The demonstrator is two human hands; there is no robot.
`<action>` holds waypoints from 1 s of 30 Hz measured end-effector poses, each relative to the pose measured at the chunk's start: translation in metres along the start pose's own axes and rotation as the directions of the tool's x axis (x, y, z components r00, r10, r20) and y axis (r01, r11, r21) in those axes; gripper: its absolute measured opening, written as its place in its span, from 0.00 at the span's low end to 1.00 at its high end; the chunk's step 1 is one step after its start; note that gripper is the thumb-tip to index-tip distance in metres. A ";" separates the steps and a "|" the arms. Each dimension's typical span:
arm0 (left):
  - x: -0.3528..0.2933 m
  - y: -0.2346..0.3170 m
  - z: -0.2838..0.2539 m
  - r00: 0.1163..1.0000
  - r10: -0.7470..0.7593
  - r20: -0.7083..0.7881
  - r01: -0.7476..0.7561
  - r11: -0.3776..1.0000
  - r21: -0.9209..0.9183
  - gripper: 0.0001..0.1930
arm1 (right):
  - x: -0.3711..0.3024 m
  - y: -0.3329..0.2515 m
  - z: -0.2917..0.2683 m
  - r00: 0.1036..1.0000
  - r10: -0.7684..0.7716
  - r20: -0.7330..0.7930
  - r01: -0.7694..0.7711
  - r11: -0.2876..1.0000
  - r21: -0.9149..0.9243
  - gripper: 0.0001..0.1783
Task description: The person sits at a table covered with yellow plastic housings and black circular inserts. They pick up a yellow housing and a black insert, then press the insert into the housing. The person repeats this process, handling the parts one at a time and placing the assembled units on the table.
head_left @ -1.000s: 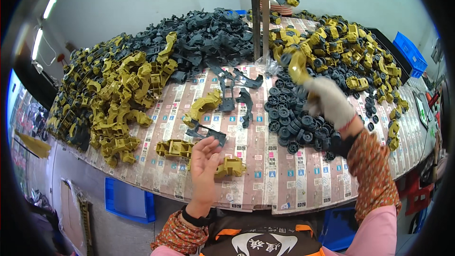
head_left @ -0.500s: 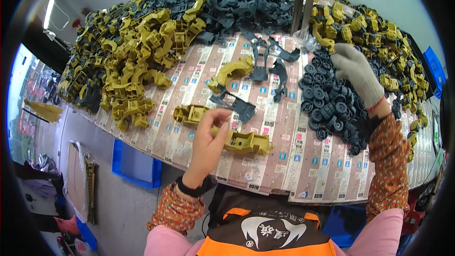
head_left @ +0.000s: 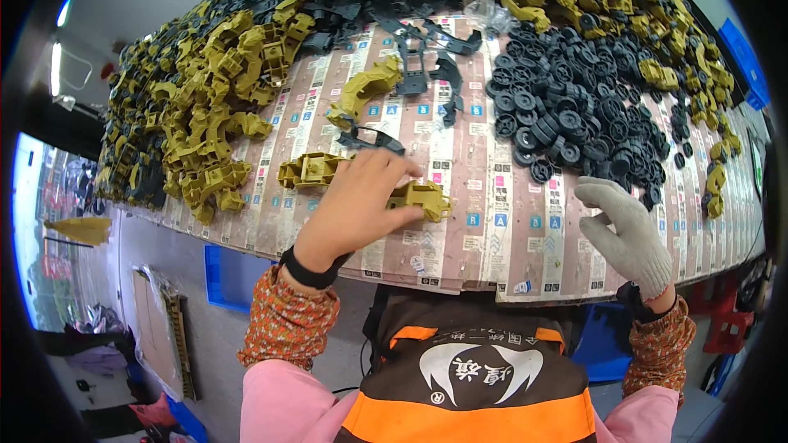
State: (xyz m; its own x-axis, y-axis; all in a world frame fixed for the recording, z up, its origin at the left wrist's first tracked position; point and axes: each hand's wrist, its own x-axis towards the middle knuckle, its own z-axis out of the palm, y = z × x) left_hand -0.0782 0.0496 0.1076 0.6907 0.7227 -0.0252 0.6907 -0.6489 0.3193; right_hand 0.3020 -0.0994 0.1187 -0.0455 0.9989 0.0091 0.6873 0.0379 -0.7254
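The bare left hand (head_left: 355, 201) pinches the olive part (head_left: 421, 198), whose long axis runs sideways, while the gloved right hand (head_left: 625, 230) hovers open, empty, farther right.

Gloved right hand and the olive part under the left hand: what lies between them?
Head view: only bare printed table covering lies between the gloved right hand and the olive part; black wheels sit farther back.

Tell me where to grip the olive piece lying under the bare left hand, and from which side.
Take the olive piece by its blocky right end, probably from above: that end juts clear of the left hand and lies flat on the table, with bare surface beside it.
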 end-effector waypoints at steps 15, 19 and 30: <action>0.002 0.026 0.005 0.995 -0.033 -0.096 -0.098 -0.085 -0.992 0.39 | -0.073 0.109 -0.045 0.785 0.234 -0.573 -0.406 0.893 -0.192 0.12; 0.017 0.040 0.038 1.000 0.005 0.026 0.024 -0.604 -0.796 0.37 | -0.049 0.116 -0.031 0.832 0.123 -0.541 -0.264 0.946 -0.191 0.11; 0.004 0.107 0.080 0.920 -0.077 0.385 0.288 -0.534 -0.795 0.26 | -0.019 0.118 -0.019 0.910 0.024 -0.414 -0.231 0.858 -0.459 0.11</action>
State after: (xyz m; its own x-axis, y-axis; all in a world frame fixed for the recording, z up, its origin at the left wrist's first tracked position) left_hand 0.0152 -0.0361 0.0663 0.6648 0.6231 -0.4120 -0.3408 0.7438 0.5750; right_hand 0.3976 -0.1133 0.0462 0.2751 0.9208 0.2763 0.9329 -0.1862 -0.3083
